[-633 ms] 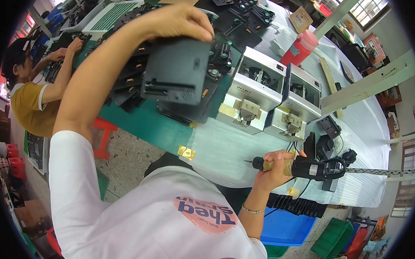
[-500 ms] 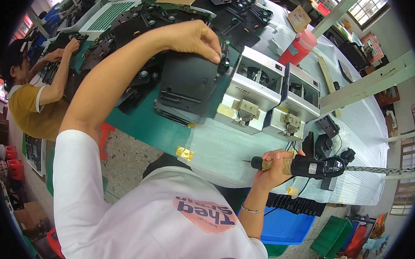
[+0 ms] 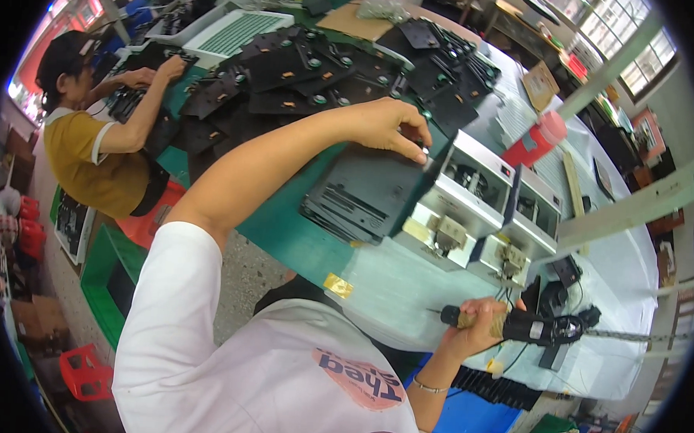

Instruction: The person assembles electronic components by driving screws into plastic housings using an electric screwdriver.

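Two people are in view: the wearer, with two bare hands, the left hand (image 3: 386,125) and the right hand (image 3: 474,330), and one co-worker (image 3: 94,143) at far left. One electric screwdriver (image 3: 512,326) is at near right. Two metal box fixtures stand side by side right of centre, the nearer fixture (image 3: 460,202) and the farther fixture (image 3: 528,228). One black plastic housing (image 3: 364,190) lies alone near the middle; beyond it a heap of black parts (image 3: 307,68) is too tangled to count. One red bottle (image 3: 535,139) stands far right. One white ribbed tray (image 3: 235,30) sits far left. One blue bin (image 3: 469,423) shows near, under the table edge.
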Demonstrator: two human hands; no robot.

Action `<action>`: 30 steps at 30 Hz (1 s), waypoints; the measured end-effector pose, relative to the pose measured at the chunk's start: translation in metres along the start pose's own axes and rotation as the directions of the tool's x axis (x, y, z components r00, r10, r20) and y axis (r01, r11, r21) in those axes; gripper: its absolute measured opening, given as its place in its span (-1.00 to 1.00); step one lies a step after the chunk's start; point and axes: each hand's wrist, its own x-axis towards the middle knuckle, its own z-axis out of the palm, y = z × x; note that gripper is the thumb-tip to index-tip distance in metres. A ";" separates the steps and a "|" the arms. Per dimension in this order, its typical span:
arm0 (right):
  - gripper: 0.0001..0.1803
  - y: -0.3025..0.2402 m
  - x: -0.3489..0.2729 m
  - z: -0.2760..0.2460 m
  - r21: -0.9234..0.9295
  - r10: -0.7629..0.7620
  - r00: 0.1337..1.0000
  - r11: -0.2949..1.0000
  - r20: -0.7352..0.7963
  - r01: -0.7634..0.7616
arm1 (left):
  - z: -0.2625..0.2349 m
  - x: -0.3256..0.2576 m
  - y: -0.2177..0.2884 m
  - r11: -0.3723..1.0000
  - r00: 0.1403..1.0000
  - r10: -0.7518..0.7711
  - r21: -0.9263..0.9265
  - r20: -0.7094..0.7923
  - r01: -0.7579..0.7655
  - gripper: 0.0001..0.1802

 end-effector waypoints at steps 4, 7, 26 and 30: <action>-0.31 -0.003 -0.002 -0.001 -0.016 -0.001 1.000 1.000 0.021 0.002 | -0.061 -0.035 -0.016 0.943 0.926 0.100 0.331 -0.364 0.028 -0.35; -0.29 -0.004 -0.002 -0.006 -0.032 -0.002 0.998 0.999 0.056 0.004 | -0.117 -0.078 -0.052 0.609 0.810 -0.270 0.559 -0.520 0.562 0.10; -0.28 -0.013 0.062 0.098 0.138 -0.320 0.921 0.945 0.221 0.295 | -0.148 -0.137 -0.128 0.714 0.824 -0.167 0.509 -0.542 0.480 0.07; -0.35 0.000 0.058 0.100 -0.023 -0.326 0.872 0.933 0.364 0.359 | -0.144 -0.160 -0.102 0.691 0.804 -0.092 0.544 -0.588 0.477 0.03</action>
